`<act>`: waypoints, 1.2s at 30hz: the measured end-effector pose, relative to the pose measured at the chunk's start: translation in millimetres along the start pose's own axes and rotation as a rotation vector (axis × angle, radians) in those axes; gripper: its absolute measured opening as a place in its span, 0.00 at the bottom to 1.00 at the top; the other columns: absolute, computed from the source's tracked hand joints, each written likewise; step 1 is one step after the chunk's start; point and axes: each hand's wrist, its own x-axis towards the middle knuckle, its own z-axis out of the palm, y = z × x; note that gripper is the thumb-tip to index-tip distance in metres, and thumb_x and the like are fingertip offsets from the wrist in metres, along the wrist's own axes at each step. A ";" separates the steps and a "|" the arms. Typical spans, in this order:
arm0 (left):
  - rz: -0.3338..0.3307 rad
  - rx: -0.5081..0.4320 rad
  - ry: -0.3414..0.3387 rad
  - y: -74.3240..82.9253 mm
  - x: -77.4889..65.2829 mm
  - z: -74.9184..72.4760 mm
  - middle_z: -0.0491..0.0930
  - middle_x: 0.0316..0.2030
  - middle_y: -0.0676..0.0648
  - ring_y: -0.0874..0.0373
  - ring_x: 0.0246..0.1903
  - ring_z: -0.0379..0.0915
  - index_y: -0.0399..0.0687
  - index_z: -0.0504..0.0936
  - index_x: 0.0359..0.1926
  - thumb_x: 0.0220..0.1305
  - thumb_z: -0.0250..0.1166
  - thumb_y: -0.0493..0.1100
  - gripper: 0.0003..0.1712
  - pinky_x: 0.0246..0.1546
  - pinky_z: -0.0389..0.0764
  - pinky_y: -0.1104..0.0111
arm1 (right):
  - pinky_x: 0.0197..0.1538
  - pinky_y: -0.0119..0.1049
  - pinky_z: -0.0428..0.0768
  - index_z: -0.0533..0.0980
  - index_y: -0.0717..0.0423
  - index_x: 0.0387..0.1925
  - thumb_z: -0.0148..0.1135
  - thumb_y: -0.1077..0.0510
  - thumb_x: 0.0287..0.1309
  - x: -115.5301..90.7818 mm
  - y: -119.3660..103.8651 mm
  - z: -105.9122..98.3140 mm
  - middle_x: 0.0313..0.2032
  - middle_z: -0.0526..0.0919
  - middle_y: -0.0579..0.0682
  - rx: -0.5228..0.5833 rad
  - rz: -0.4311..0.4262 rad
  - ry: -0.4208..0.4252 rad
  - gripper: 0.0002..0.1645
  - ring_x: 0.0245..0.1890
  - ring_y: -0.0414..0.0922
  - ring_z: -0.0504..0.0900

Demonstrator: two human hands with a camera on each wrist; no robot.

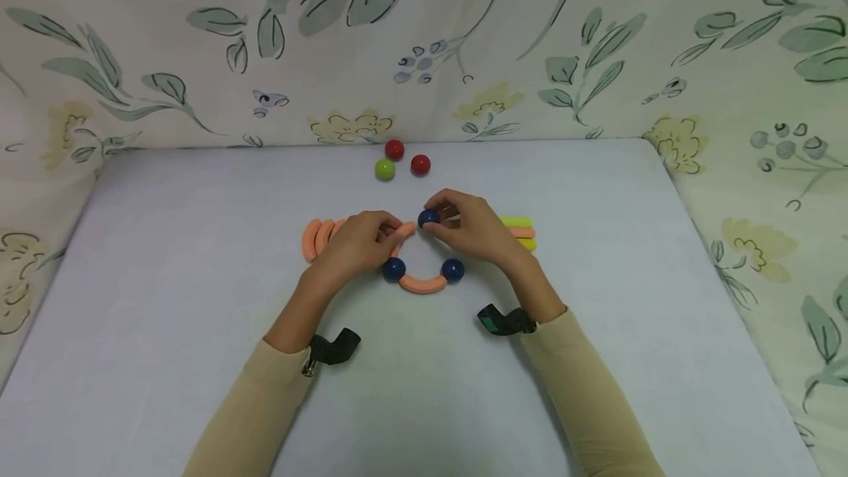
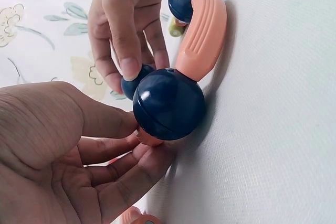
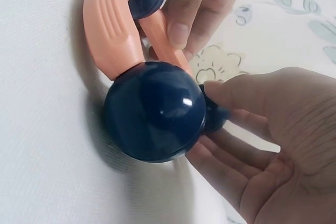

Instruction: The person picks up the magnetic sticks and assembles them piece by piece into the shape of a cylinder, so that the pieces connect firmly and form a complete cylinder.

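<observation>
Three navy balls [image 1: 429,217], two red balls [image 1: 420,165], one green ball [image 1: 385,169], five curved orange pieces [image 1: 422,285], two yellow sticks [image 1: 517,221], one orange stick [image 1: 524,232] show.

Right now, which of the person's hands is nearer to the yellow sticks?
Right. The right hand is just left of the yellow sticks, pinching a blue ball; the left hand is farther left, holding a curved orange piece.
</observation>
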 end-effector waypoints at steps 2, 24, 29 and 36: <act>0.000 0.000 -0.002 0.4 -0.6 -0.8 0.88 0.48 0.43 0.51 0.47 0.83 0.43 0.83 0.62 0.80 0.59 0.56 0.25 0.49 0.83 0.59 | 0.62 0.47 0.86 0.81 0.58 0.56 0.71 0.59 0.68 0.5 0.1 1.0 0.53 0.87 0.55 -0.001 -0.006 -0.007 0.18 0.56 0.52 0.88; 0.010 0.027 0.041 -4.1 -3.1 2.8 0.87 0.49 0.43 0.51 0.44 0.81 0.41 0.85 0.61 0.76 0.64 0.52 0.23 0.46 0.81 0.60 | 0.64 0.45 0.85 0.80 0.61 0.61 0.67 0.61 0.71 0.8 -6.0 8.0 0.57 0.86 0.57 -0.045 -0.007 -0.045 0.20 0.58 0.51 0.87; 0.008 0.015 0.041 -2.0 -0.8 6.0 0.87 0.49 0.44 0.52 0.44 0.80 0.42 0.85 0.61 0.75 0.65 0.51 0.22 0.44 0.80 0.62 | 0.64 0.46 0.85 0.79 0.60 0.63 0.67 0.59 0.72 -5.9 -7.0 2.5 0.59 0.86 0.57 -0.052 0.017 -0.027 0.22 0.60 0.52 0.86; -0.014 0.027 0.047 -1.3 0.2 6.0 0.87 0.49 0.44 0.52 0.44 0.80 0.43 0.85 0.61 0.76 0.65 0.50 0.21 0.43 0.80 0.63 | 0.67 0.49 0.83 0.77 0.57 0.66 0.65 0.53 0.73 -27.1 -6.5 -5.7 0.64 0.83 0.54 -0.069 0.038 -0.012 0.25 0.63 0.53 0.84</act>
